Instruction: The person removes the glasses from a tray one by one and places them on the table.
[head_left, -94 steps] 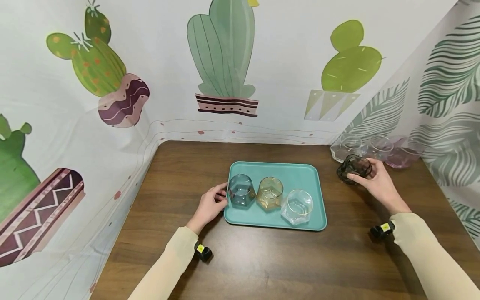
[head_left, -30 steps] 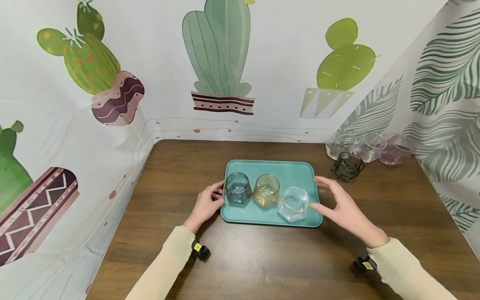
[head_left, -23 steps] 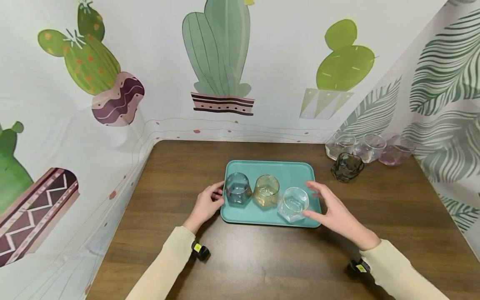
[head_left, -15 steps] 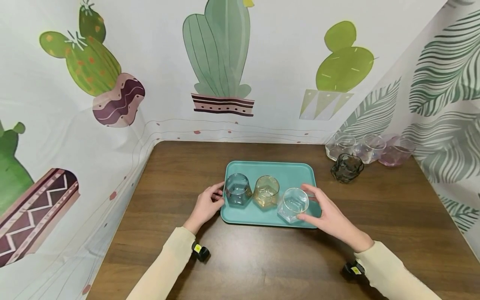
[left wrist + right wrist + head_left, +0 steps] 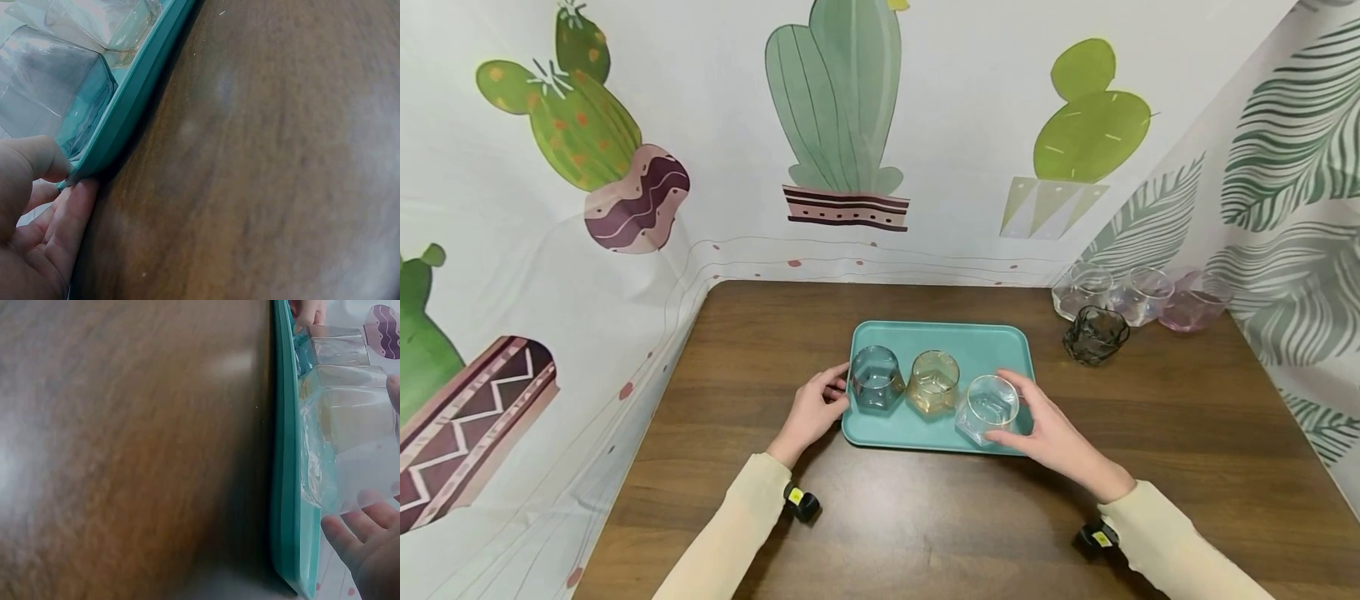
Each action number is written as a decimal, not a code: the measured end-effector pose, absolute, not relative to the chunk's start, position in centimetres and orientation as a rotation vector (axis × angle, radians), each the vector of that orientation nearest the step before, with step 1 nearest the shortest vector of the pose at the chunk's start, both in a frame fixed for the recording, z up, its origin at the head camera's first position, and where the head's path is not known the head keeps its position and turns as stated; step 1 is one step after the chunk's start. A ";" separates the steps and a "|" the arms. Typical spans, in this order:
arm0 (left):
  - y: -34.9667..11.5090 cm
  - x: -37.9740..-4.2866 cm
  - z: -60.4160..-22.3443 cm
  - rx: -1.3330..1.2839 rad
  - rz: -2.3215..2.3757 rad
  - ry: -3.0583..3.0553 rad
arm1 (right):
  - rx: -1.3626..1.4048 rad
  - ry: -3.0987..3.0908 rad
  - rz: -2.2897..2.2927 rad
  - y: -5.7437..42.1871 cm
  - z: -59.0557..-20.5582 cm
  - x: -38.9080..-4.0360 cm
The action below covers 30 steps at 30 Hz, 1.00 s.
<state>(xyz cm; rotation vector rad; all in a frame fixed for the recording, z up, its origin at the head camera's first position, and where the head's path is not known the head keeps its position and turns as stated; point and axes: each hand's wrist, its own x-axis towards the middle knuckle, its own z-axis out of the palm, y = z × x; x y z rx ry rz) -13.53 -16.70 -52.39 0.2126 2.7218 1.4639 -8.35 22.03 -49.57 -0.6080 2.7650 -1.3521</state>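
Observation:
A teal tray (image 5: pixel 925 333) bears three faceted glasses in a slanting row: a blue-grey glass (image 5: pixel 877 380), an amber glass (image 5: pixel 933 385) and a clear glass (image 5: pixel 977 408). My left hand (image 5: pixel 808 412) pinches the tray's left end; in the left wrist view, fingers (image 5: pixel 78 206) lie against the outside of its rim. My right hand (image 5: pixel 1048 429) curls round the clear glass, thumb at the front and fingers at the far right side. In the right wrist view the fingers (image 5: pixel 375 515) lie at the glass wall. The glass stands upright on the tray.
A dark, black-patterned glass (image 5: pixel 1095 335) stands right of the tray. Behind it, along the wall, are two clear glasses (image 5: pixel 1081 292) (image 5: pixel 1141 296) and a pink glass (image 5: pixel 1195 302). The wooden table (image 5: pixel 880 517) meets a cactus-print cloth (image 5: pixel 955 125) at the back.
My right hand has let go of the dark glass, set down at the right, come left over the tray and closed round the clear glass. My left hand has stayed at the tray's edge.

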 end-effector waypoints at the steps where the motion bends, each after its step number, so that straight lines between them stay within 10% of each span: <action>1: -16.7 -13.5 -52.4 0.213 1.465 2.721 | -0.607 2.769 -1.348 21.9 -49.6 -8.4; 30: -16.8 -13.5 -52.4 0.213 1.462 2.712 | -0.574 2.720 -1.591 22.0 -48.8 -8.2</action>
